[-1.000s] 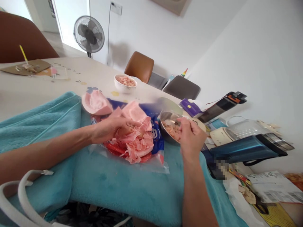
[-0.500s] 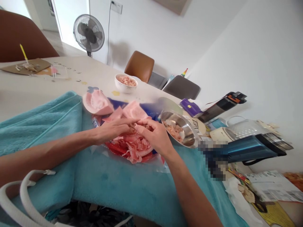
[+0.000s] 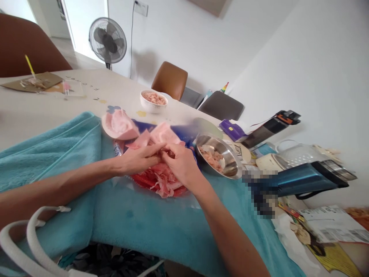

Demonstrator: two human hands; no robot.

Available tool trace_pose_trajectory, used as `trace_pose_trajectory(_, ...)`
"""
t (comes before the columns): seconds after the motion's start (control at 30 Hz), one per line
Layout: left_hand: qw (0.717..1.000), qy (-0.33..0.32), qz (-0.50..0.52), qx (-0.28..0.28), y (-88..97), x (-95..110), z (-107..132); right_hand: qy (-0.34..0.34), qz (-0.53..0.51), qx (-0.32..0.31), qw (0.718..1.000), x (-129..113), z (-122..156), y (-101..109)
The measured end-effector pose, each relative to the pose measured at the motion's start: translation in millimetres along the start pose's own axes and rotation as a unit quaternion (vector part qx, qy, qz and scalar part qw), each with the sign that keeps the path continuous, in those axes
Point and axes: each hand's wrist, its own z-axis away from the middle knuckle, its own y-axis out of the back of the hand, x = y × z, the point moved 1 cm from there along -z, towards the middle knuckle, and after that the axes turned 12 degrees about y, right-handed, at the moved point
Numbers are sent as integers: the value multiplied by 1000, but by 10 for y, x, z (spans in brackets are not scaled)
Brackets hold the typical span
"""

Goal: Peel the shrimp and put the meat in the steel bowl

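My left hand (image 3: 141,158) and my right hand (image 3: 180,161) meet fingertip to fingertip over a heap of pale pink membrane scraps (image 3: 164,184). Between them they grip a small pomelo segment (image 3: 170,154), mostly hidden by the fingers. Thick pink-lined pomelo rind pieces (image 3: 120,125) lie just beyond the hands. Scraps and rind rest on a red and blue plastic bag (image 3: 138,181). Right of my right hand a steel bowl (image 3: 232,159) holds loose pomelo flesh (image 3: 211,158). Farther off stands a white bowl (image 3: 153,107) filled with pomelo flesh.
A teal towel (image 3: 129,227) covers the near table edge. At right are a blue flask (image 3: 305,179), a dark bottle (image 3: 266,129), a purple box (image 3: 232,130) and papers (image 3: 331,223). A fan (image 3: 108,40) and chairs (image 3: 170,80) stand beyond the table.
My right hand has shifted slightly left and its fingers have drawn in closer to my left fingertips. The segment is more covered now. Bowls and rind stay in place.
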Motion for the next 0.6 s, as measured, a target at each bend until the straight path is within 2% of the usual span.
trace_pose_trajectory(0.1, 999, 3, -26, 22, 7, -13, -26, 0, -13, 27, 1000, 39, 5, -26)
trace_pose_trajectory(0.2, 999, -9, -16, 28, 20, 8, -18, -55, -135, 78, 986, 136, 12, -54)
trace_pose_trajectory(0.27, 1000, -1, 12, 29, 23, 36, 4, -109, -245, 109, 957, 196, 23, -74)
trace_pose_trajectory(0.37, 997, 23, 73, 32, 25, 73, 35, -180, -396, 133, 891, 232, 38, -103)
trace_pose_trajectory(0.43, 993, 33, 104, 34, 33, 81, 35, -204, -469, 143, 848, 229, 42, -116)
trace_pose_trajectory(0.5, 991, 36, 123, 34, 48, 67, 18, -205, -508, 152, 823, 224, 42, -124)
trace_pose_trajectory(0.6, 989, 36, 140, 32, 71, 15, -15, -193, -538, 152, 806, 228, 39, -126)
